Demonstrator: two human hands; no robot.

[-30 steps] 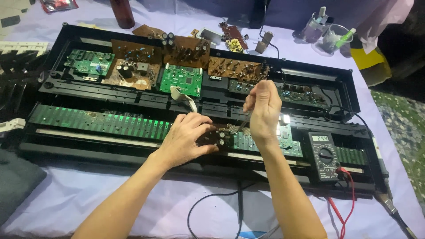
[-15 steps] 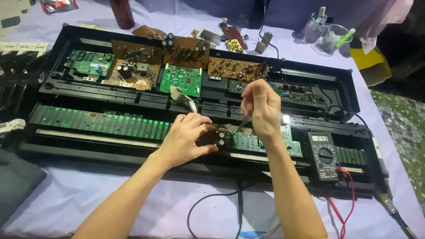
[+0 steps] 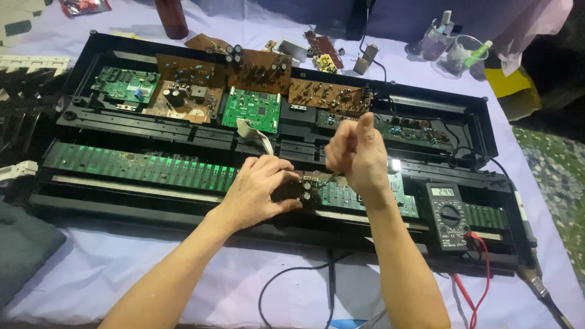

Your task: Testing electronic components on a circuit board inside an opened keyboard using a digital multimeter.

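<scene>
On the bench, covered with a pale lilac cloth [image 3: 183, 286], lies an opened black keyboard casing [image 3: 481, 116] full of circuit boards. The left hand [image 3: 259, 189] rests on the long green board strip [image 3: 140, 167], its fingers clenched around a small dark component board [image 3: 306, 187] near the casing's middle front. The right hand [image 3: 359, 155], just beside it, pinches a thin metal tool [image 3: 325, 178] whose tip touches that board, thumb raised. A black multimeter [image 3: 448, 213] with red leads [image 3: 478, 268] sits on the casing to the right.
</scene>
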